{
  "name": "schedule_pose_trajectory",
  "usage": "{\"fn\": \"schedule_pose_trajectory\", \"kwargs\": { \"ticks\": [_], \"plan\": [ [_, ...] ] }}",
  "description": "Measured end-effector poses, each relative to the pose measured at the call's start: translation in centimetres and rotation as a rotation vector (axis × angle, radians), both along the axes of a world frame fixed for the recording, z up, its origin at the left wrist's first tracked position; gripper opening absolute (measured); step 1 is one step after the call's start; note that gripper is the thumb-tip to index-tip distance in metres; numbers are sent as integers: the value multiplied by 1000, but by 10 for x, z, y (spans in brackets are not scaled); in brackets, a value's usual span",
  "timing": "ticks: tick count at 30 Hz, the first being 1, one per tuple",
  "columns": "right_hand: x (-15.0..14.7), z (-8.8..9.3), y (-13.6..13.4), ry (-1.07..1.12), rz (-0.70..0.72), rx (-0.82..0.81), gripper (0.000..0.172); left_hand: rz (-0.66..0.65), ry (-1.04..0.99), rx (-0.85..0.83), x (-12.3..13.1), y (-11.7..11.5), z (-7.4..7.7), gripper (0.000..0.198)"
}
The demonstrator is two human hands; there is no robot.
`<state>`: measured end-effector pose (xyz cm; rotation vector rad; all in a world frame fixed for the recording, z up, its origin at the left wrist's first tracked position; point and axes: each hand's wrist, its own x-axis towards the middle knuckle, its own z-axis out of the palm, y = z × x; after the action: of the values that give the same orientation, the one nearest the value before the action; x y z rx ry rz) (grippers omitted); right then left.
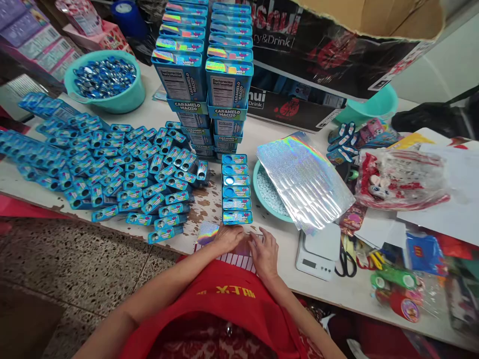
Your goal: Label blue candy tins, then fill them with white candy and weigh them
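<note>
My left hand (230, 238) is at the near end of a row of small blue tins (237, 190), its fingers bent and close together. What its fingertips hold, if anything, is hidden. To its right, my right hand (265, 252) has its fingers loosely curved and apart. Beneath both hands lies a sheet with white strips (239, 260), partly covered by them. A holographic piece (207, 233) sticks out left of my left hand. Shiny patches cover the tops of the two nearest tins in the row; round blue spots show on tins farther back.
Many blue tins (138, 174) crowd the left side. Behind the row rise stacked blue boxes (229, 85). Holographic sheets (305, 174) overlap a bowl of pale beads (267, 194). A white scale (318, 252) and black scissors (346, 262) lie right; a turquoise tub (108, 102) stands back left.
</note>
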<state>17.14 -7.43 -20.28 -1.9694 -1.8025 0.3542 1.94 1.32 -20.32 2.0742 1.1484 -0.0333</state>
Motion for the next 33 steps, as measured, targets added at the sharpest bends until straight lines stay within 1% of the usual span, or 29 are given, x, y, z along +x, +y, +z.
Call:
{"fn": "schedule_pose_trajectory", "kwargs": {
  "ticks": [4,8,10,12,15,18,20,22,23,24,27,28,29,31,32,33],
  "plan": [
    [-6,-2,-8,-171,92,2,34,17,47,-36,3,2,3,29],
    [-6,-8,-16,-221,188,-22,38,11,73,-49,4,3,3,30],
    [-5,-8,-18,-204,231,-13,36,2,83,-55,4,3,2,30],
    [-4,-4,-18,-177,242,4,29,0,95,-66,4,3,1,29],
    [0,14,-16,-114,202,-29,16,11,106,-80,5,4,1,28],
    [7,40,-11,8,164,-115,18,21,94,-96,5,6,3,29],
    [12,60,-5,141,114,-163,20,22,87,-104,3,5,9,29],
    [16,81,4,286,58,-222,22,37,19,-128,-2,0,22,32],
    [18,92,8,349,42,-258,22,66,-69,-175,-5,-3,31,34],
    [19,103,13,403,34,-293,22,105,-190,-253,-8,-7,41,36],
    [20,135,28,524,40,-355,22,218,-602,-563,-13,-18,78,47],
    [19,145,32,562,49,-363,22,247,-674,-631,-14,-20,89,50],
    [18,152,36,601,57,-367,22,280,-707,-670,-14,-20,100,48],
    [15,163,43,668,63,-363,21,369,-693,-693,-14,-16,118,28],
    [12,166,47,688,58,-351,21,413,-665,-689,-15,-12,125,21],
    [8,166,51,697,43,-332,20,449,-637,-675,-17,-8,131,20]
  ]
}}
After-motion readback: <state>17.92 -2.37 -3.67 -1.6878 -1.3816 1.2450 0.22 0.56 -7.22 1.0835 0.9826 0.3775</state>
